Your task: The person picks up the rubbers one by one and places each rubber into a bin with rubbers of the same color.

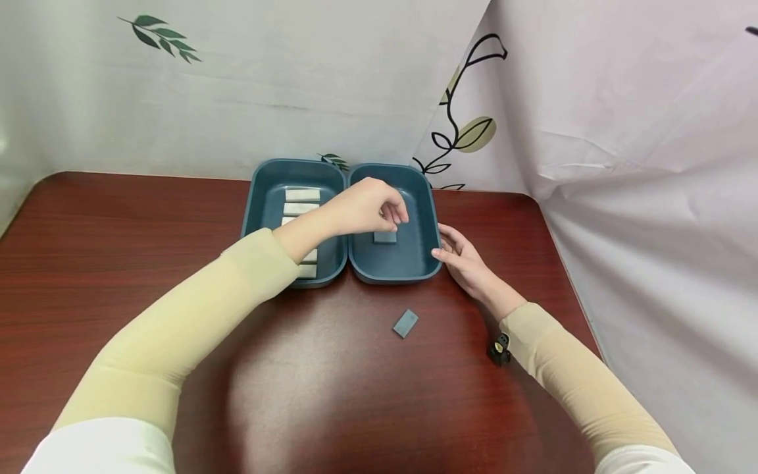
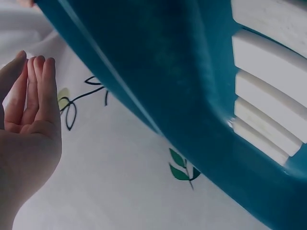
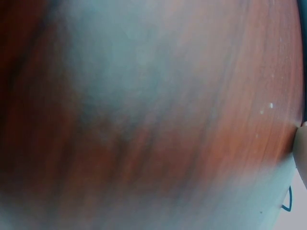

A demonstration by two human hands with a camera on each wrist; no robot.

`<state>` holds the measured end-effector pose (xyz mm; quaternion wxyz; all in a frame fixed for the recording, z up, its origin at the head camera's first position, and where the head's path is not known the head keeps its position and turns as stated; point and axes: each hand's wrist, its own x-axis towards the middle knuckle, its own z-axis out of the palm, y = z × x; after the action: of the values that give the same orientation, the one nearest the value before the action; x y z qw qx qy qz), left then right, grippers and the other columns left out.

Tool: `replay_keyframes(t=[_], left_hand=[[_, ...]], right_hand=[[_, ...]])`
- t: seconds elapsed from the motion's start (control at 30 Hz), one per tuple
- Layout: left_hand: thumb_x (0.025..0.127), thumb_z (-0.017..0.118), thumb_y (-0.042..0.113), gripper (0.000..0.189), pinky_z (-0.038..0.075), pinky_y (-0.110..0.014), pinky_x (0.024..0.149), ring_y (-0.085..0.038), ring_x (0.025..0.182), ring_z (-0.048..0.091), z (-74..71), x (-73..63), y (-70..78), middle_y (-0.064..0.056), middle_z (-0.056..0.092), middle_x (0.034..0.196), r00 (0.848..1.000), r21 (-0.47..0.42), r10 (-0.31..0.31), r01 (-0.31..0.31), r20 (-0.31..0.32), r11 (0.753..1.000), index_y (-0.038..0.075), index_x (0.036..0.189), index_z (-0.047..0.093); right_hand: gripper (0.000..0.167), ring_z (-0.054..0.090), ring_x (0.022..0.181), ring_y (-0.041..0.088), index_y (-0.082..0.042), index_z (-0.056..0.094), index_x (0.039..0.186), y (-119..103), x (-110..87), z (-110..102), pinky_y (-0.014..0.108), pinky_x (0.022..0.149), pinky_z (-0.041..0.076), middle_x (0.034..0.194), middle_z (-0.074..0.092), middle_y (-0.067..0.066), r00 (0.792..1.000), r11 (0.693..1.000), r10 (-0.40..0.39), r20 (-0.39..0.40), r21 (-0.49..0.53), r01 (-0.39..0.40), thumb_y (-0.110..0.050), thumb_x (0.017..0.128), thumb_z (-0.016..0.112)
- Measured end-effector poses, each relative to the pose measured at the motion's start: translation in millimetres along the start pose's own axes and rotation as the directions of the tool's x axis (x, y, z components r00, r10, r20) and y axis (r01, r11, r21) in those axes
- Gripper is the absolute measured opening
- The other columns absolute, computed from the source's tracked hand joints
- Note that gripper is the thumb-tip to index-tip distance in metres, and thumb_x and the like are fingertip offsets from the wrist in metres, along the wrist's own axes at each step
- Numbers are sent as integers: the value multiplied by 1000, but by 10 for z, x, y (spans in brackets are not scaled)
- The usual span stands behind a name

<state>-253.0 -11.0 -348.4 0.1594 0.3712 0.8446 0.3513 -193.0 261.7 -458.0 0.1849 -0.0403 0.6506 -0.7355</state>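
My left hand (image 1: 370,207) is over the right-hand blue plastic bin (image 1: 414,266), its fingers loosely bent. Nothing shows between its thumb and fingers in the left wrist view. Just below those fingers a small grey block (image 1: 385,237) lies in the bin, partly hidden by the hand. At the bin's right side my right hand (image 1: 464,260) grips the wall, thumb over the rim and fingers along the outside. Another grey block (image 1: 405,323) lies on the table in front of this bin.
The left-hand blue bin (image 1: 260,191) stands against the right-hand one and holds several white blocks (image 1: 302,195) in a column, partly covered by my left forearm. Both bins are on a reddish-brown wooden table (image 1: 148,276), near the white curtain (image 1: 266,85) behind it.
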Motion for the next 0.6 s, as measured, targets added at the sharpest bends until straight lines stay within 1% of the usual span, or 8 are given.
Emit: replay_keyframes(t=[0.2, 0.3, 0.43, 0.6], left_hand=[[94, 80, 4, 12, 62, -34, 90, -20, 95, 75, 14, -136, 96, -9, 80, 104, 999, -29, 7, -9, -51, 1000, 6, 106, 80], [93, 81, 4, 12, 62, -34, 90, -19, 93, 75, 34, -206, 143, -8, 80, 103, 997, -44, 11, -14, -81, 999, 6, 104, 80], [92, 81, 3, 11, 64, -33, 88, -19, 91, 75, 86, -307, 208, -8, 80, 101, 994, -72, 4, -12, -109, 997, 6, 103, 80], [92, 82, 4, 11, 64, -30, 87, -16, 88, 74, 195, -429, 284, -6, 80, 100, 992, -87, -1, -10, -127, 996, 8, 102, 81]], right_hand=[[68, 51, 135, 6, 0, 24, 166, -5, 0, 3, 16, 109, 47, 166, 35, 17, 1000, 1000, 0, 0, -10, 0, 6, 103, 50], [68, 51, 135, 6, 0, 24, 166, -8, -5, 3, 16, 108, 48, 167, 33, 19, 1000, 1000, 4, -2, -8, -4, 6, 103, 50], [68, 51, 135, 6, -1, 24, 166, -10, -11, 2, 16, 107, 49, 167, 33, 18, 1000, 1000, 11, -4, -7, -11, 6, 104, 50], [68, 50, 137, 7, -1, 25, 166, -13, -10, 8, 15, 108, 48, 168, 34, 17, 1000, 1000, 13, -4, -14, -13, 5, 104, 50]])
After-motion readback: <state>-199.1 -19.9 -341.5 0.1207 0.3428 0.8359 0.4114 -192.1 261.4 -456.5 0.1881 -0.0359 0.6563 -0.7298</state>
